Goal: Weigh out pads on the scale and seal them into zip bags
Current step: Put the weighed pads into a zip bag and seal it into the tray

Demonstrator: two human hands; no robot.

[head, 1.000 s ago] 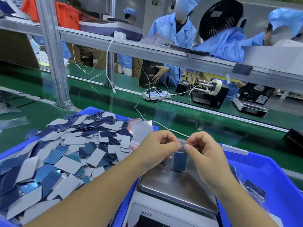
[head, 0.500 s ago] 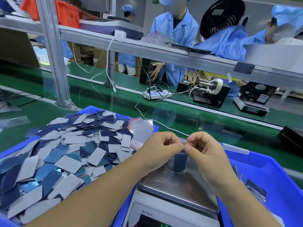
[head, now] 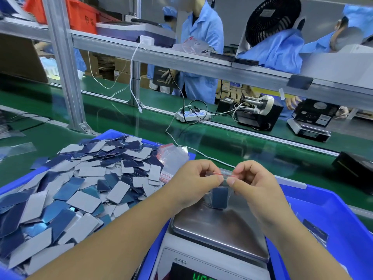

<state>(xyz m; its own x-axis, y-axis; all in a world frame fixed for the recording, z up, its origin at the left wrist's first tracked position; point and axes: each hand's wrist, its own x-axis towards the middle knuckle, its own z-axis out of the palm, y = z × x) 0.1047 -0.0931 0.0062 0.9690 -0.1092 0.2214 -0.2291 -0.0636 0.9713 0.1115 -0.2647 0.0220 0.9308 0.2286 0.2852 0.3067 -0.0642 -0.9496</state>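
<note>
Both grips pinch the zip bag's (head: 219, 196) red seal strip, left hand (head: 193, 183) at 9 o'clock, right hand (head: 255, 183) at 3, likely to press it closed. Bag hangs just above the scale (head: 220, 229) pan, blue pads (head: 219, 198) inside. Loose pads' tray (head: 113, 134) at 9 o'clock, within reach for refills.

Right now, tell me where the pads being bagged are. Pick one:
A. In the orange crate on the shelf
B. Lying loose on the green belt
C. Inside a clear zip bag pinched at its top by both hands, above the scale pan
C: the left hand and right hand pinch the red-lined top of the zip bag, with dark pads inside, over the scale.
</note>
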